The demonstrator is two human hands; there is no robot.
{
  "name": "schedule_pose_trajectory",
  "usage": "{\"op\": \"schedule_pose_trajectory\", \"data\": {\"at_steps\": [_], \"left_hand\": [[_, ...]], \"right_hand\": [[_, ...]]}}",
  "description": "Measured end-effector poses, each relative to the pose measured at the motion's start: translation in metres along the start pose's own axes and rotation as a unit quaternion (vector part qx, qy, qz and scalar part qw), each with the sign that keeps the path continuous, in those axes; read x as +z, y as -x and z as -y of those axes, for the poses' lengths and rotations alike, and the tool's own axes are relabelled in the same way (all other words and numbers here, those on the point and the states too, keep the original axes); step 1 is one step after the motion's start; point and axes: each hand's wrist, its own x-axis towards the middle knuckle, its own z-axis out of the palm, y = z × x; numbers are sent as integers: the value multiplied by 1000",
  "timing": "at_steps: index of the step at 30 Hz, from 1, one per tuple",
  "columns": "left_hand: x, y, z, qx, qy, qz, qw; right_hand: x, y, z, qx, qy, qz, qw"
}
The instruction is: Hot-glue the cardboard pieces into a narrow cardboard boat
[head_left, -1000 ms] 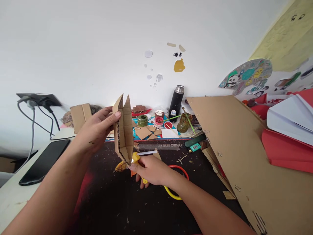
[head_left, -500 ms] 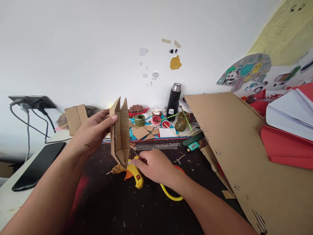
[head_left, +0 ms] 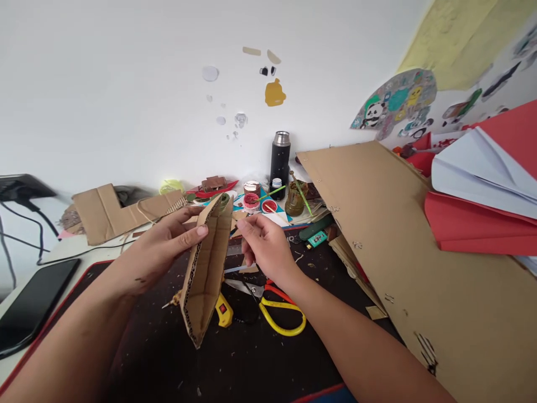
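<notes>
My left hand (head_left: pixel 165 249) grips a folded strip of corrugated cardboard (head_left: pixel 207 271) by its left edge and holds it tilted above the dark mat (head_left: pixel 251 358). My right hand (head_left: pixel 266 243) is raised beside the strip's upper right edge, its fingers curled and its fingertips close to or touching the cardboard; I cannot make out a firm grip. A yellow glue gun (head_left: pixel 222 309) lies on the mat under the strip, partly hidden by it. Scissors with yellow and red handles (head_left: pixel 279 310) lie just to its right.
A big cardboard sheet (head_left: pixel 411 252) leans across the right side, red and white paper (head_left: pixel 482 190) behind it. A black flask (head_left: pixel 280 159), paint pots (head_left: pixel 251 200) and scraps crowd the back. A phone (head_left: pixel 29 305) lies at the left, a flat cardboard piece (head_left: pixel 109 210) behind it.
My right hand let go of the glue gun and rose to the strip's upper edge. The left hand tilted and lowered the strip. The camera turned right and down.
</notes>
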Motion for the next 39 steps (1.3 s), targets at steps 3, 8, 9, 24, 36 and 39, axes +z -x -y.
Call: {"op": "schedule_pose_trajectory", "data": {"at_steps": [3, 8, 9, 24, 36, 39], "left_hand": [[11, 2, -3, -31, 29, 33, 999], [21, 1, -5, -34, 67, 21, 997], [22, 1, -4, -37, 69, 15, 997], [32, 5, -6, -17, -32, -20, 999], [40, 12, -5, 52, -263, -120, 956], [43, 13, -8, 45, -271, -121, 954]], "right_hand": [[1, 1, 0, -11, -7, -11, 1000], [-1, -1, -4, -27, -8, -23, 999], [-1, -1, -5, -28, -8, -25, 999], [-2, 0, -4, -29, 29, -33, 999], [1, 2, -6, -39, 34, -18, 998], [1, 3, -6, -35, 32, -17, 999]]}}
